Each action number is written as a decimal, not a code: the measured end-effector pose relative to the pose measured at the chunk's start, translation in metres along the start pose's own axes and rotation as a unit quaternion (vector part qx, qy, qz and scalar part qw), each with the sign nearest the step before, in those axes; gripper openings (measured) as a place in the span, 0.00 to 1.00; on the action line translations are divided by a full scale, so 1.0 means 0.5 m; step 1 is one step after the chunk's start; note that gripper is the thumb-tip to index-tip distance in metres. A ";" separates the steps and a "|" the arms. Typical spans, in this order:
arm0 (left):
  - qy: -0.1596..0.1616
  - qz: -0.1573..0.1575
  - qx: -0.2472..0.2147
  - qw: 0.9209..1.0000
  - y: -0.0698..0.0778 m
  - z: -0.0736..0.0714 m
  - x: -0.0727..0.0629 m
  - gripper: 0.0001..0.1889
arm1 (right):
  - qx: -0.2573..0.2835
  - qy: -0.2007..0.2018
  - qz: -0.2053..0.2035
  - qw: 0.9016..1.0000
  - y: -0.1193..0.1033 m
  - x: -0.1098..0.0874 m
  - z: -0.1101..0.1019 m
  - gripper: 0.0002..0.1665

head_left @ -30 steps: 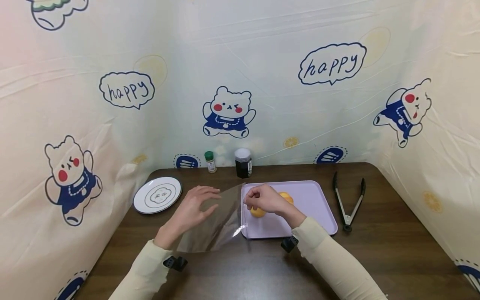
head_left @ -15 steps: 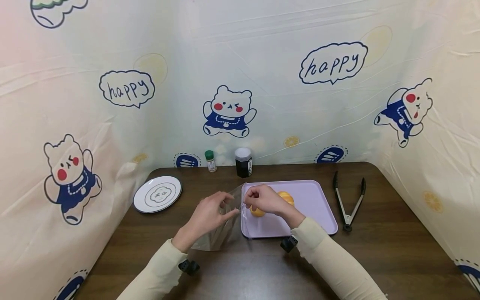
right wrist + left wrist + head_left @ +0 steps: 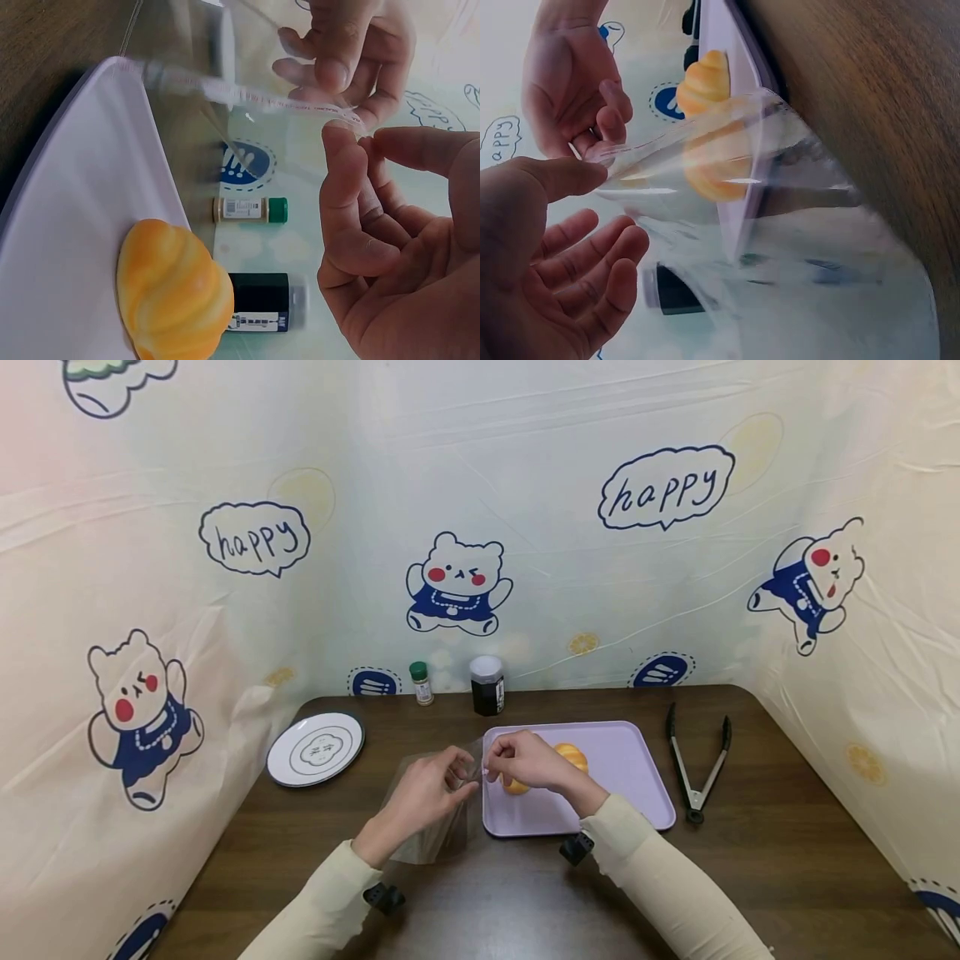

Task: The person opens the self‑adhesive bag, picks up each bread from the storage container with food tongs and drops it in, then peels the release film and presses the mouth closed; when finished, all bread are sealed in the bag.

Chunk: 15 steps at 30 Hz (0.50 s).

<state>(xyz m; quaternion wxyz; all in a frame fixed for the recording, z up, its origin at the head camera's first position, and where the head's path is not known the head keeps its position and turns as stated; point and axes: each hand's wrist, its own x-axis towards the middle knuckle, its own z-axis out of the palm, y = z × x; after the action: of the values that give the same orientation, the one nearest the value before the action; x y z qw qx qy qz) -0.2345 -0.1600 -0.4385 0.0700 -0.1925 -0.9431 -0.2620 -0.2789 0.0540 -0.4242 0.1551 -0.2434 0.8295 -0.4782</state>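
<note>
A clear plastic bag [image 3: 817,232] hangs between the two hands, left of a lilac tray [image 3: 622,777]. My right hand [image 3: 536,762] pinches the bag's upper edge between thumb and index finger, over the tray's left side. My left hand [image 3: 420,793] is close by at the bag's top; its thumb touches the film in the left wrist view, with the fingers loosely bent and apart from the thumb. Two golden bread rolls lie on the tray: one roll [image 3: 572,755] behind the right wrist, the other roll [image 3: 515,787] partly hidden under the right hand.
Tongs [image 3: 696,785] with black tips lie spread at the tray's right. A white plate [image 3: 288,756] is at the left. At the back stand a green-capped shaker [image 3: 422,685] and a dark jar [image 3: 487,689] with a pale lid. Patterned cloth walls surround the table.
My left hand has moved right, close to the right hand. The bag, earlier spread wide and flat, is now gathered and narrower. The right hand has hardly moved.
</note>
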 end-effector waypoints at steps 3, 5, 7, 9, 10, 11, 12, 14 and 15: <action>-0.004 -0.004 -0.013 1.000 0.001 -0.001 -0.001 0.18 | -0.005 0.006 0.004 1.000 -0.003 0.000 -0.001 0.09; -0.007 -0.007 -0.024 1.000 0.001 -0.002 -0.002 0.17 | -0.011 0.009 0.001 1.000 -0.003 0.000 -0.001 0.09; -0.008 -0.006 -0.035 0.999 0.002 -0.004 -0.002 0.16 | -0.018 0.013 0.001 1.000 -0.002 0.001 -0.001 0.09; -0.010 -0.007 -0.046 0.999 0.002 -0.005 -0.001 0.15 | -0.023 0.015 0.001 1.000 -0.001 0.002 -0.001 0.09; -0.009 -0.005 -0.051 0.999 0.003 -0.006 -0.001 0.14 | -0.024 0.015 0.000 1.000 0.000 0.002 -0.001 0.09; -0.010 -0.006 -0.056 0.998 0.003 -0.007 -0.001 0.13 | -0.025 0.015 0.001 1.000 0.000 0.002 0.000 0.09; -0.010 -0.005 -0.062 0.998 0.003 -0.007 -0.001 0.13 | -0.024 0.015 0.001 1.000 0.000 0.002 0.000 0.09; -0.012 -0.004 -0.072 0.997 0.004 -0.009 -0.002 0.11 | -0.024 0.014 0.000 1.000 0.001 0.002 0.000 0.09; -0.013 -0.002 -0.076 0.997 0.003 -0.010 -0.002 0.11 | -0.024 0.014 -0.002 1.000 0.001 0.003 -0.001 0.08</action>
<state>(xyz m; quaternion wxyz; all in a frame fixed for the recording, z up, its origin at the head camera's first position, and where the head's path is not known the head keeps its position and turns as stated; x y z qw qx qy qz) -0.2328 -0.1615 -0.4337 0.0425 -0.1986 -0.9217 -0.3306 -0.2803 0.0538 -0.4246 0.1366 -0.2419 0.8421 -0.4622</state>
